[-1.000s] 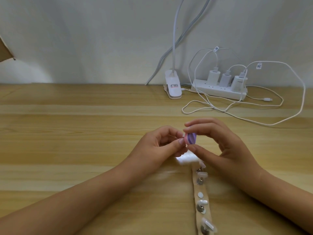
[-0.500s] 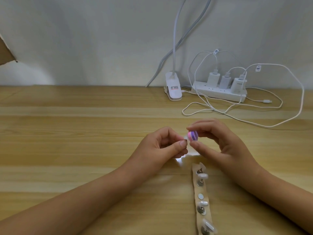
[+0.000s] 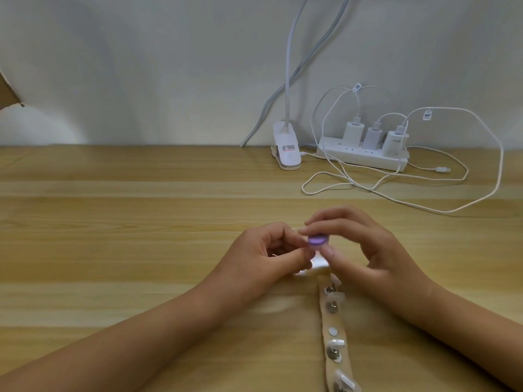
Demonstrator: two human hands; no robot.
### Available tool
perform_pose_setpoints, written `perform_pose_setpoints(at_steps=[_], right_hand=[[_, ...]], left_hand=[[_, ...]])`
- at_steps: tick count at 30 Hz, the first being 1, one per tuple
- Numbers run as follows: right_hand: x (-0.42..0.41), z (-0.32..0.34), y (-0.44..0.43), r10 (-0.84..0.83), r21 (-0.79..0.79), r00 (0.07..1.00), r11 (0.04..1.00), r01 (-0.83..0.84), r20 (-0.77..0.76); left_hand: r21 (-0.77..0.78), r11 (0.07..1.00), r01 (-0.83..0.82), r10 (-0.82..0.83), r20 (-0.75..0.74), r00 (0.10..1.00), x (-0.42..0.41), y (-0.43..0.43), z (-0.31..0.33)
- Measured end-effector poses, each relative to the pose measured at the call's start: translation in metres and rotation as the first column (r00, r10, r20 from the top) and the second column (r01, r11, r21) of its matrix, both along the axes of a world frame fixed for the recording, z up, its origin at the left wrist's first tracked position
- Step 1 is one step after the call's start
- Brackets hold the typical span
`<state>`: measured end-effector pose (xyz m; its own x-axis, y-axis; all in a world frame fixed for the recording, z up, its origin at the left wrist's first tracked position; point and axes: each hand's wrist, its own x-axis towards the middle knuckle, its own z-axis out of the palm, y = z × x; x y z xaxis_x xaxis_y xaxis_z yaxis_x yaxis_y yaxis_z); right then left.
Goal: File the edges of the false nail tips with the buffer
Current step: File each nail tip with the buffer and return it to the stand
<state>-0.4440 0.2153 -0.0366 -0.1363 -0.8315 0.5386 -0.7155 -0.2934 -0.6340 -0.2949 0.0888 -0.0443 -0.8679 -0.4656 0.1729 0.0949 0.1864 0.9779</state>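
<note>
My right hand (image 3: pixel 365 247) pinches a small purple-and-pink buffer (image 3: pixel 317 240) between thumb and fingertips, just above the table. My left hand (image 3: pixel 268 256) is curled with thumb and forefinger pinched together right beside the buffer; a false nail tip between them is too small and blurred to make out. A beige strip (image 3: pixel 336 335) runs toward me from under my right hand, carrying several metal studs and clear false nail tips (image 3: pixel 336 342). A small white object (image 3: pixel 318 263) lies on the table beneath my fingers.
The wooden table (image 3: pixel 113 250) stretches wide to the left. At the back right stand a white lamp clamp (image 3: pixel 287 149) and a white power strip (image 3: pixel 362 157) with three chargers; white cables (image 3: pixel 396 193) loop over the table behind my right hand.
The buffer in my right hand has shifted slightly left and down against my left fingertips, turning its purple face toward me. The view has tilted a little.
</note>
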Motion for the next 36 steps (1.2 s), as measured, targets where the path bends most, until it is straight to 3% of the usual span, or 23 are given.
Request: perform_pose_setpoints(at_steps=[5, 9, 13, 17, 21, 24, 28, 31, 36], right_hand=[[0.001, 0.000, 0.003, 0.073, 0.005, 0.997, 0.997, -0.073, 0.007], [-0.002, 0.002, 0.003, 0.017, 0.038, 0.996, 0.999, -0.020, 0.092], [0.000, 0.001, 0.003, 0.075, 0.029, 0.997, 0.997, -0.075, 0.029], [-0.012, 0.002, 0.004, -0.028, 0.104, 0.990, 0.995, 0.014, 0.140], [-0.015, 0.000, 0.004, -0.034, 0.098, 0.992, 0.995, 0.022, 0.121], [-0.021, 0.000, 0.002, -0.072, 0.095, 0.957, 0.994, 0.047, 0.282], [-0.028, 0.001, -0.001, -0.126, 0.089, 0.840, 0.992, 0.093, 0.528], [-0.033, -0.001, -0.002, -0.161, 0.116, 0.832, 0.986, 0.117, 0.531], [-0.031, -0.001, -0.003, -0.173, 0.175, 0.841, 0.980, 0.095, 0.513]], left_hand=[[-0.038, 0.999, -0.003, 0.003, 0.004, 1.000, 0.001, 0.002, 0.002], [-0.040, 0.999, -0.015, 0.016, 0.016, 1.000, 0.000, 0.001, 0.001], [-0.056, 0.998, -0.015, 0.016, 0.014, 1.000, 0.000, 0.000, 0.000], [0.011, 0.999, 0.045, -0.045, -0.007, 0.999, 0.004, 0.000, 0.005], [0.122, 0.988, 0.093, -0.087, -0.051, 0.995, 0.005, 0.000, 0.011], [0.172, 0.977, 0.128, -0.117, -0.074, 0.990, 0.007, 0.001, 0.013], [-0.011, 0.983, 0.183, -0.184, -0.073, 0.980, 0.011, 0.006, 0.015], [-0.333, 0.913, 0.235, -0.253, -0.010, 0.967, 0.015, 0.011, 0.014], [-0.633, 0.739, 0.232, -0.274, 0.032, 0.961, 0.014, 0.018, 0.007]])
